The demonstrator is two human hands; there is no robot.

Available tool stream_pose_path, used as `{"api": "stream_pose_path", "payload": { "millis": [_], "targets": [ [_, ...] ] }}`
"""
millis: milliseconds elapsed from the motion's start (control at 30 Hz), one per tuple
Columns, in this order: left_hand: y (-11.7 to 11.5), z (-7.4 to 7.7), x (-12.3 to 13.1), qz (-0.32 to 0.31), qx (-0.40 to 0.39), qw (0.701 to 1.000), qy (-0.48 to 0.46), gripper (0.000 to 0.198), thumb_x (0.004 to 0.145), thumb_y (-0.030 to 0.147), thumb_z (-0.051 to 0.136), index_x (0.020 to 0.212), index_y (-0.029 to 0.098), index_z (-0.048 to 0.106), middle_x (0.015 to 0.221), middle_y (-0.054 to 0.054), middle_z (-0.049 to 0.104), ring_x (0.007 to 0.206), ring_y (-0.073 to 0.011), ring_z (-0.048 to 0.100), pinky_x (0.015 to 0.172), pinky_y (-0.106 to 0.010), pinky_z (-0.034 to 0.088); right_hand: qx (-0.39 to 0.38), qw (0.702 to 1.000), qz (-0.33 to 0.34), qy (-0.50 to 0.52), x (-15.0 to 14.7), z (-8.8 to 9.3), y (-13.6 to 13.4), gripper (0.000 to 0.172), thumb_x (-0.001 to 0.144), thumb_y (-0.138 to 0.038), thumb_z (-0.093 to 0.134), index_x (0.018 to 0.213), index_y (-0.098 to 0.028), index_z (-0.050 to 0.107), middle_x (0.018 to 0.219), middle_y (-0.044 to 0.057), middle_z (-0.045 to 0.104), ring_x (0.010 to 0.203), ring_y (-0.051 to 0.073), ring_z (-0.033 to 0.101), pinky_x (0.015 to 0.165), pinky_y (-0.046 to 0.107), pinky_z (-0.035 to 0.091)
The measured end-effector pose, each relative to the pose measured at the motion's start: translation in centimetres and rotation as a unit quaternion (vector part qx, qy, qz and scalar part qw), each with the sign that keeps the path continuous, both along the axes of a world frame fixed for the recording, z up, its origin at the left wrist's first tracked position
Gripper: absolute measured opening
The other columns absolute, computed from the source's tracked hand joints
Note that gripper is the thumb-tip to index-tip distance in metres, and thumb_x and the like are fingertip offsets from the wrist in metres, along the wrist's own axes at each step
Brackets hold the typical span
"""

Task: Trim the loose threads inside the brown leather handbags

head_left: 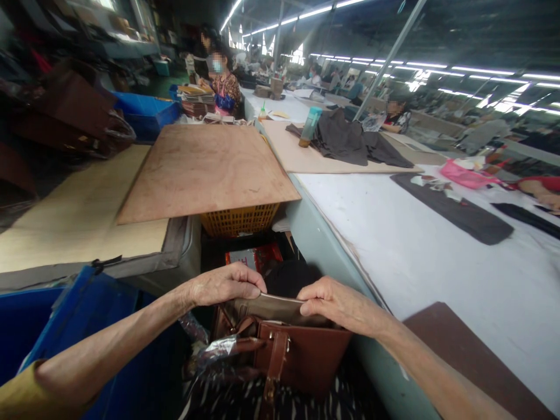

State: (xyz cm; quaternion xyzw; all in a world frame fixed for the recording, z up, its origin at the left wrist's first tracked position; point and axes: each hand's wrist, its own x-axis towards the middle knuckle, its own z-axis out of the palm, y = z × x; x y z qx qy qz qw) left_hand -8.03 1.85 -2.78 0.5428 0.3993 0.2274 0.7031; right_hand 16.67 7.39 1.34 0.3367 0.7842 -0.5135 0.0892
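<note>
A brown leather handbag rests on my lap, its mouth facing up. My left hand pinches the bag's far top edge on the left side. Gripping the same edge farther right is my right hand, thumb toward me. Between the two hands the edge is stretched nearly straight, with the taupe lining showing below it. Clear plastic film wraps the bag's handle at the left. A strap with metal fittings hangs down the front. The bag's bottom is hidden.
A white-topped table stands at my right, with a brown panel on it. At left is a blue bin. A wooden board lies ahead over a yellow basket. A bottle stands near dark fabric. Other people work farther off.
</note>
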Motion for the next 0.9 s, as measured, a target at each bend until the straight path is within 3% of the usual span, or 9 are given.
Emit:
{"api": "stream_pose_path", "payload": {
  "millis": [167, 267, 633, 767, 900],
  "targets": [
    [-0.4, 0.3, 0.7, 0.001, 0.017, 1.000, 0.010, 0.023, 0.080, 0.032, 0.053, 0.084, 0.012, 0.063, 0.064, 0.001, 0.053, 0.055, -0.0072, 0.042, 0.048, -0.015, 0.032, 0.058, 0.996, -0.002, -0.071, -0.6, 0.6, -0.1, 0.020, 0.077, -0.026, 0.048, 0.060, -0.018, 0.043, 0.052, -0.007, 0.032, 0.048, 0.006, 0.027, 0.044, 0.021, 0.019],
    [-0.6, 0.6, 1.2, 0.009, 0.043, 0.998, 0.038, 0.023, 0.081, 0.031, 0.051, 0.085, 0.013, 0.063, 0.065, 0.002, 0.052, 0.056, -0.0072, 0.041, 0.048, -0.016, 0.031, 0.102, 0.993, -0.006, -0.054, -1.8, 1.0, -0.9, 0.023, 0.078, -0.028, 0.048, 0.058, -0.017, 0.043, 0.052, -0.007, 0.032, 0.050, 0.006, 0.029, 0.046, 0.020, 0.020],
    [-1.1, -0.2, 1.1, 0.053, 0.091, 0.993, 0.044, 0.020, 0.080, 0.030, 0.052, 0.084, 0.013, 0.063, 0.064, 0.003, 0.046, 0.059, -0.0076, 0.035, 0.053, -0.018, 0.030, 0.118, 0.992, -0.050, -0.019, -5.0, 0.1, -2.3, 0.031, 0.079, -0.031, 0.047, 0.054, -0.016, 0.035, 0.054, -0.006, 0.027, 0.051, 0.006, 0.026, 0.048, 0.022, 0.018],
    [-1.3, -0.6, 0.3, 0.072, 0.074, 0.995, -0.010, 0.027, 0.076, 0.039, 0.060, 0.086, 0.014, 0.056, 0.061, 0.005, 0.041, 0.052, -0.0063, 0.031, 0.045, -0.017, 0.025, 0.131, 0.990, -0.048, -0.013, -5.3, -0.5, -2.4, 0.032, 0.079, -0.031, 0.046, 0.053, -0.017, 0.034, 0.055, -0.005, 0.025, 0.053, 0.008, 0.026, 0.048, 0.023, 0.018],
    [-1.7, -0.7, -1.6, 0.086, 0.051, 0.995, -0.019, 0.046, 0.080, 0.056, 0.047, 0.089, 0.013, 0.057, 0.061, 0.003, 0.044, 0.049, -0.0069, 0.036, 0.043, -0.017, 0.027, 0.121, 0.991, -0.047, -0.006, -5.0, -1.3, -2.1, 0.030, 0.079, -0.032, 0.045, 0.055, -0.016, 0.036, 0.056, -0.005, 0.028, 0.055, 0.008, 0.029, 0.049, 0.022, 0.020]
  ]
}}
